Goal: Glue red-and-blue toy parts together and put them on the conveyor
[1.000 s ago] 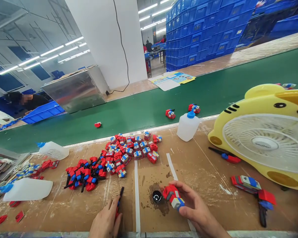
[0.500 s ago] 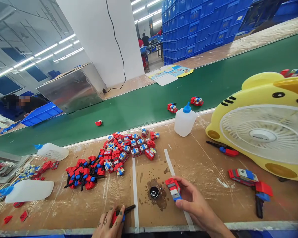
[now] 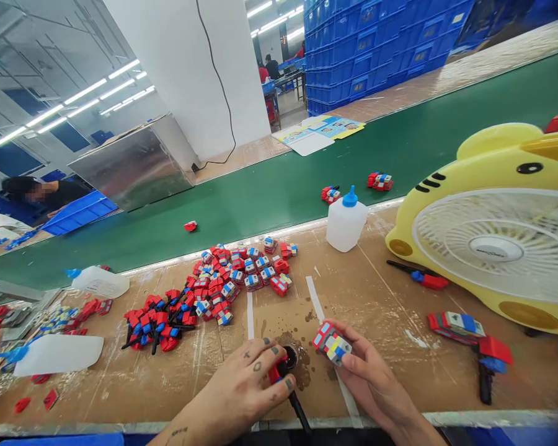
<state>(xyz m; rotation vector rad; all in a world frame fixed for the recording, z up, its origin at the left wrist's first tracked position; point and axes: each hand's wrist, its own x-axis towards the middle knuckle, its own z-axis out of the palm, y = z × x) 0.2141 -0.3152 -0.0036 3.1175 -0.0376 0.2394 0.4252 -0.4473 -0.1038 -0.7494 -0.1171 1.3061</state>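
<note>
Red-and-black part (image 3: 297, 409) sits gripped in the left hand (image 3: 246, 378) near a dark cup (image 3: 290, 355), the right hand (image 3: 369, 371) holding a red-and-grey block (image 3: 331, 342).

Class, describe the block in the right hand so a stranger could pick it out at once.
Find the yellow fan, then move left across the worktop to the right hand. It holds a red and grey block with a yellow patch. Similar blocks lie heaped farther back, unheld; the piece in the left hand has a black rod, which this lacks.
</note>
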